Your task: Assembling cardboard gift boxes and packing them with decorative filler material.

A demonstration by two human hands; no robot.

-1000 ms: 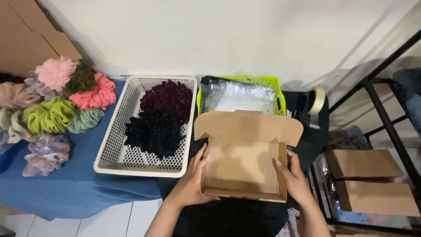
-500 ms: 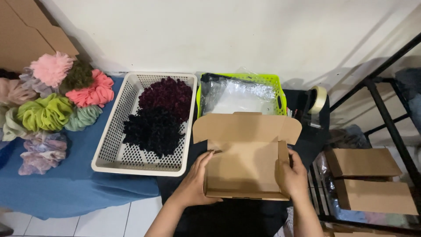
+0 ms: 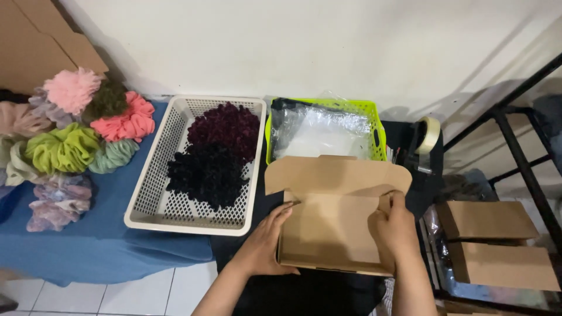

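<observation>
Both hands grasp an open cardboard box (image 3: 331,234): the left hand (image 3: 266,243) presses along its left wall, and the right hand (image 3: 395,228) pinches the right wall near the raised lid. It sits at the near edge of a dark table (image 3: 316,292). Behind it stands a green basket (image 3: 374,117) of clear bags; to the left, a white basket (image 3: 158,199) holds dark scrunchies (image 3: 213,164), with pastel ones on a blue cloth (image 3: 93,251).

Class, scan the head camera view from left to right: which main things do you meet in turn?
Pile of colourful scrunchies → white basket of dark scrunchies → left hand → open cardboard box → right hand → closed cardboard boxes.
</observation>
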